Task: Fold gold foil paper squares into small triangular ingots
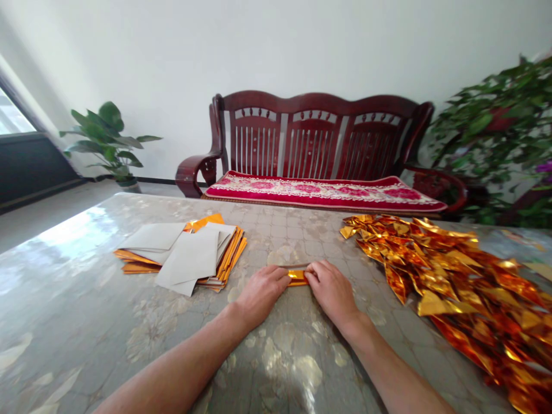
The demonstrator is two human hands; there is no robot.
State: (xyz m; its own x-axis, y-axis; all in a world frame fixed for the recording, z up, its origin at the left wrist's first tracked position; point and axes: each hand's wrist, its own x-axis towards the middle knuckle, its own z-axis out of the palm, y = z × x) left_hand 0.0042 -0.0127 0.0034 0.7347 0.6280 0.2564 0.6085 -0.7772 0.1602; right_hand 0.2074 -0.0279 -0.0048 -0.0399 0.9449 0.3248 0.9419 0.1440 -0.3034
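Note:
A small sheet of gold foil paper (296, 276) lies folded on the table between my hands. My left hand (264, 288) has its fingers closed over the sheet's left end, and my right hand (331, 287) pinches its right end. Both hands rest low against the tabletop, and the fingertips partly hide the paper. To the left sits a loose stack of paper sheets (190, 259), pale grey on top with orange-gold edges showing. Folded gold foil pieces (457, 276) form a long heap on the right.
The table (276, 368) wears a patterned, shiny cover. Behind it stands a dark red wooden bench (310, 135) with a red floral cushion (328, 192). One potted plant (114, 141) is at the back left; a leafy plant (495, 126) rises at the right.

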